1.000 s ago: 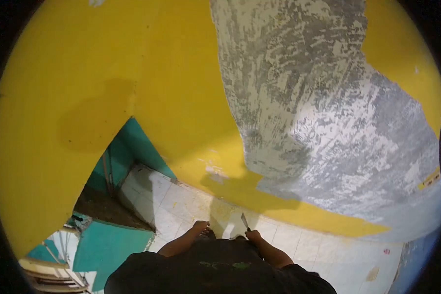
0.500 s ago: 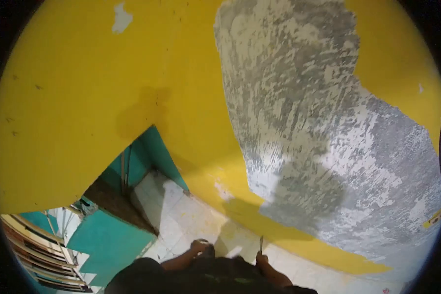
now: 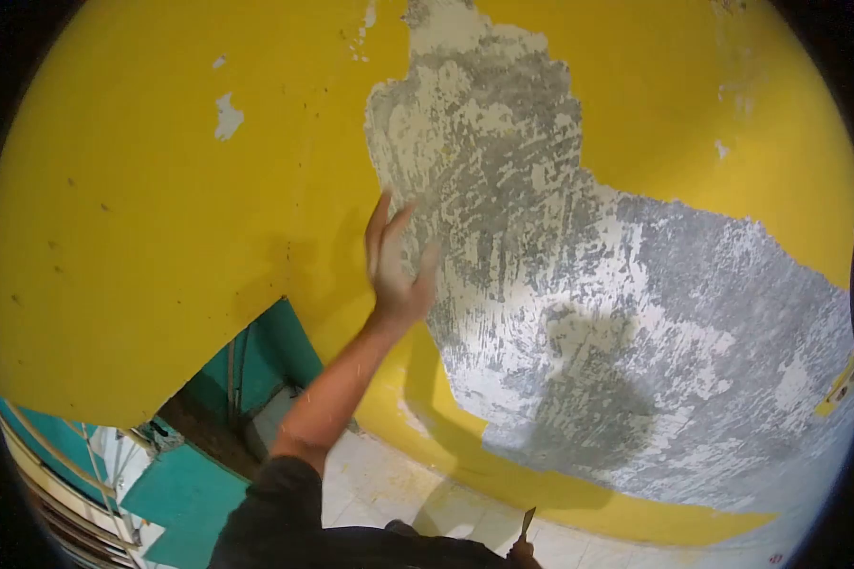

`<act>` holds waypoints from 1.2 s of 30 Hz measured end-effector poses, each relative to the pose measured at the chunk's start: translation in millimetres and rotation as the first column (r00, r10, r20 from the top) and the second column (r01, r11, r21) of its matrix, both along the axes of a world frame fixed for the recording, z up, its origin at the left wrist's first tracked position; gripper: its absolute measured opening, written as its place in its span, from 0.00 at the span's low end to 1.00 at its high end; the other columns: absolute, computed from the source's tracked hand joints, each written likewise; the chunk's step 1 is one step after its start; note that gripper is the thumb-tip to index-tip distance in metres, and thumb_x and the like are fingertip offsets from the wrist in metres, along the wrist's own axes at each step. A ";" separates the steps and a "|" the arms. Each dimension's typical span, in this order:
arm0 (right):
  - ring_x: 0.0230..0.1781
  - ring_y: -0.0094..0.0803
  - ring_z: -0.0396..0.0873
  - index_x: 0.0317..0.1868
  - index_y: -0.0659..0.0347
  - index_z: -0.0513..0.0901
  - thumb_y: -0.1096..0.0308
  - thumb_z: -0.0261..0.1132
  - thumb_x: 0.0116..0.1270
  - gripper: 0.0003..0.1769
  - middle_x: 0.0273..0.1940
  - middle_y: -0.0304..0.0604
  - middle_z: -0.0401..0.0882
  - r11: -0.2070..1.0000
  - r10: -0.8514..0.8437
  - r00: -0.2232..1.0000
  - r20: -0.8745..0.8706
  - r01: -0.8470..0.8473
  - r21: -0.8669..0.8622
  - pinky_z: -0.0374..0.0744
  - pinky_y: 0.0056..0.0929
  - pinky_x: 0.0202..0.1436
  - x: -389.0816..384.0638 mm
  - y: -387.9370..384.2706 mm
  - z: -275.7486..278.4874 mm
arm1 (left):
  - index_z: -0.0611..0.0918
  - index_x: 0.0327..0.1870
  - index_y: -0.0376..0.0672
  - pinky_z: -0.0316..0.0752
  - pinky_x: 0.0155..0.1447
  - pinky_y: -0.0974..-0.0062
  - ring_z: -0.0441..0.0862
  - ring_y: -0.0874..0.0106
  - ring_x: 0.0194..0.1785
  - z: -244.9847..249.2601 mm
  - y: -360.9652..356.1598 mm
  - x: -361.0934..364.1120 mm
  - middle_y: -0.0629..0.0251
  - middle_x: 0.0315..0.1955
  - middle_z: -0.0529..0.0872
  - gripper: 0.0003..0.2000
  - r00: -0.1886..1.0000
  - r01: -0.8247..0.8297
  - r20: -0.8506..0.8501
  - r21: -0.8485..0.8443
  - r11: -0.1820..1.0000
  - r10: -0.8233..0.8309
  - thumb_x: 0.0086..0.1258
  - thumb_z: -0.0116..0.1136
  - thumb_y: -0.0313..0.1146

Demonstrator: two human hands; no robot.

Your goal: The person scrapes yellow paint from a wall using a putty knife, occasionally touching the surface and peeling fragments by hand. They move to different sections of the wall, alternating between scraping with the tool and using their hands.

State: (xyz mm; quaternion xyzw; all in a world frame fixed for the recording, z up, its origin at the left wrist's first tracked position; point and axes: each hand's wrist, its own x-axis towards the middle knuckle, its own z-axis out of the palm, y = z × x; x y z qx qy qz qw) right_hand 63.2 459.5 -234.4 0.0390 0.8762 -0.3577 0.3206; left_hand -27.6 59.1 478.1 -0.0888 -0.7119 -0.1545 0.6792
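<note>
Head camera shows an open left hand (image 3: 403,292) raised at a rough grey-white wall patch (image 3: 531,223); the right hand (image 3: 521,551) grips a flat-bladed tool (image 3: 528,522).

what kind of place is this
Probably a room being renovated: paint is stripped off a large patch of the yellow wall, the pale tiled floor has yellowish specks, and the right hand holds a scraper-like blade.

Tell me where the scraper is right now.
The scraper is at the bottom of the head view, right of centre, held blade-up in the right hand, near the yellow strip along the wall's base.
</note>
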 end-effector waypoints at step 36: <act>0.16 0.28 0.72 0.55 0.58 0.47 0.69 0.44 0.68 0.19 0.19 0.45 0.71 0.332 -0.079 0.797 -0.599 -0.545 -0.770 0.71 0.23 0.20 -57.2 -299.5 768.6 | 0.75 0.31 0.40 0.62 0.24 0.85 0.66 0.85 0.20 76.6 -16.3 15.2 0.74 0.17 0.72 0.14 0.362 0.655 0.122 0.672 0.345 -0.924 0.69 0.45 0.41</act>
